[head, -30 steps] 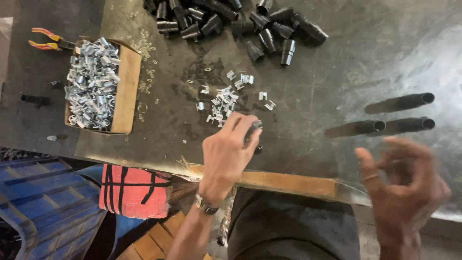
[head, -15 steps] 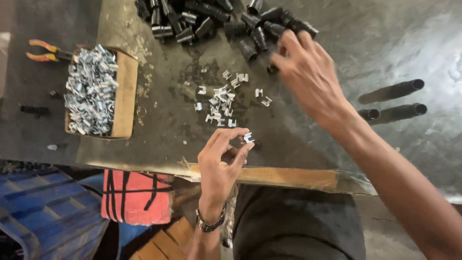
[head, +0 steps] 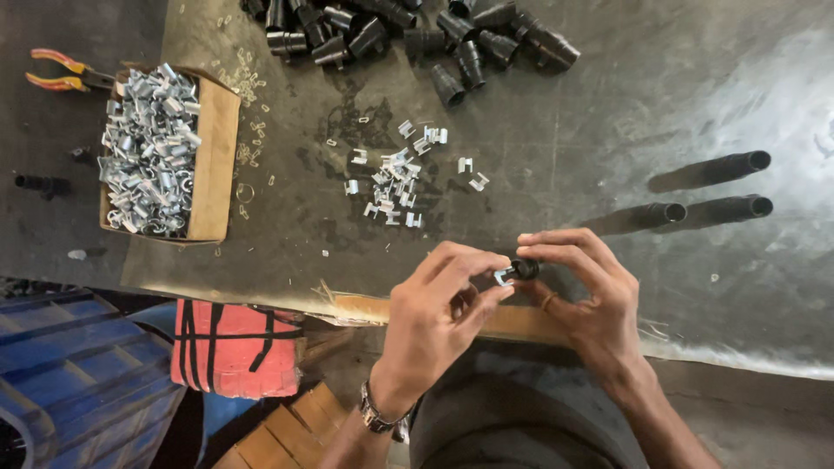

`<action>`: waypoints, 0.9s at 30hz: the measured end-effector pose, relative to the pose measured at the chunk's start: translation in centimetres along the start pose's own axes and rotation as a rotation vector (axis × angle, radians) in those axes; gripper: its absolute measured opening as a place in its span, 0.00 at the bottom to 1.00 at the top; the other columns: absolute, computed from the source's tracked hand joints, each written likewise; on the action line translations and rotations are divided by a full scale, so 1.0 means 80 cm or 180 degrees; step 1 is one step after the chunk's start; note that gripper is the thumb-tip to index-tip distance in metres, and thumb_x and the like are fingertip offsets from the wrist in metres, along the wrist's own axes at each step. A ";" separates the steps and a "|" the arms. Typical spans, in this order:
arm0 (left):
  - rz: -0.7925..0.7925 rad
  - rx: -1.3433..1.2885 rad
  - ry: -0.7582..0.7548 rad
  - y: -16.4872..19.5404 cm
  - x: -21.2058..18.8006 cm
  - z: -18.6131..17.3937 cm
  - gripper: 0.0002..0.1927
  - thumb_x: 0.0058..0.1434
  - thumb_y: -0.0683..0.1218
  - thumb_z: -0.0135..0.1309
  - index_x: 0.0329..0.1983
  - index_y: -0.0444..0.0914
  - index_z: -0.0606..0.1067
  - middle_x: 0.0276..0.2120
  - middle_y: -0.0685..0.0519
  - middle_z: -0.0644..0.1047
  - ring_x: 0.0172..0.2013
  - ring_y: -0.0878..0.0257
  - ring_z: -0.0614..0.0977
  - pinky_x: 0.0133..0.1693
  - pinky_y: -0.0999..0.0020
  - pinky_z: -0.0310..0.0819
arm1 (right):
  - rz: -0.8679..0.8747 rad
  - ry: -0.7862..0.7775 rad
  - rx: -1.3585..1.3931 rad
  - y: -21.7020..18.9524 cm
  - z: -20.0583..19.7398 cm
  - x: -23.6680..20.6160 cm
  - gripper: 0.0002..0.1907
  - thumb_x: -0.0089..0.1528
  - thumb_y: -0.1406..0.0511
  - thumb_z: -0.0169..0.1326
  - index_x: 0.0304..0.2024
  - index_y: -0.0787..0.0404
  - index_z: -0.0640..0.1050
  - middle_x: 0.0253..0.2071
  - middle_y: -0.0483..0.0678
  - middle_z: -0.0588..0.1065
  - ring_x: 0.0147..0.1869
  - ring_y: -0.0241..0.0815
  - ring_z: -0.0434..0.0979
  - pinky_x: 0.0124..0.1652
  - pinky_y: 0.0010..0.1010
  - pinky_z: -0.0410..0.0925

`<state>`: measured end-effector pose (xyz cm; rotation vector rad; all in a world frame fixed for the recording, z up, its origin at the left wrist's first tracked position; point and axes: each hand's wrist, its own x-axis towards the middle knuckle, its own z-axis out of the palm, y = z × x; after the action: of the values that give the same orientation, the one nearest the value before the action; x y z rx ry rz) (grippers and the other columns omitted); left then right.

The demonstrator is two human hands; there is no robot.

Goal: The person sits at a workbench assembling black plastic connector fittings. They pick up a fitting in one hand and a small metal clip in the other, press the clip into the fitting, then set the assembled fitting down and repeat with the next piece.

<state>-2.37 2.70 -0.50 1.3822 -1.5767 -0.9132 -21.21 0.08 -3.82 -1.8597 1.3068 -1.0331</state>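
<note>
the left hand [head: 439,317] and the right hand [head: 586,300] meet just over the near edge of the worktop [head: 608,130], fingertips together. the left hand's thumb and forefinger are pinched on a small metal clip [head: 503,276]; the right hand's fingers are curled round a short black plastic piece [head: 525,269], and clip and piece touch. a watch sits on the left wrist.

beyond the hands lies open bare metal, then a loose scatter of clips [head: 395,178] toward the middle of the worktop. a heap of black plastic pieces [head: 417,35] runs along the far edge. near the right edge three longer black tubes [head: 708,195] lie on their sides, well apart from the hands. at the left edge a cardboard box [head: 215,156] is full of clips, with red-handled pliers [head: 61,74] just beyond its far left corner.

the worktop is dull grey sheet metal, scuffed and stained, with a torn near edge over a wooden strip [head: 382,311]. below it show a red bag with black stripes [head: 230,347] and something blue [head: 74,365].
</note>
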 end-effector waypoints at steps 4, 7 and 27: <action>0.0236 0.0283 -0.0014 0.002 0.003 0.011 0.12 0.62 0.40 0.65 0.48 0.39 0.78 0.41 0.55 0.78 0.30 0.69 0.81 0.30 0.74 0.76 | 0.0003 0.0082 -0.0174 0.005 -0.002 -0.008 0.21 0.52 0.73 0.67 0.47 0.57 0.80 0.52 0.46 0.78 0.56 0.43 0.81 0.53 0.33 0.74; 0.0069 0.0286 -0.0042 0.000 0.002 0.017 0.11 0.61 0.41 0.65 0.46 0.39 0.78 0.40 0.55 0.78 0.28 0.69 0.82 0.29 0.74 0.76 | -0.0048 0.0054 -0.0356 0.008 -0.001 -0.012 0.21 0.51 0.73 0.66 0.47 0.57 0.80 0.52 0.47 0.78 0.55 0.45 0.81 0.51 0.33 0.75; -0.0465 0.0528 0.0020 -0.002 0.003 0.022 0.24 0.58 0.43 0.66 0.58 0.42 0.76 0.43 0.54 0.78 0.25 0.69 0.83 0.27 0.74 0.78 | 0.0273 0.0778 -0.1433 0.010 -0.013 -0.021 0.21 0.51 0.61 0.71 0.44 0.59 0.79 0.43 0.50 0.73 0.47 0.45 0.74 0.39 0.35 0.70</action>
<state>-3.94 2.42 -1.32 1.6326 -1.5924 -0.8783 -22.84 1.36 -4.38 -2.0179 1.8721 -1.0039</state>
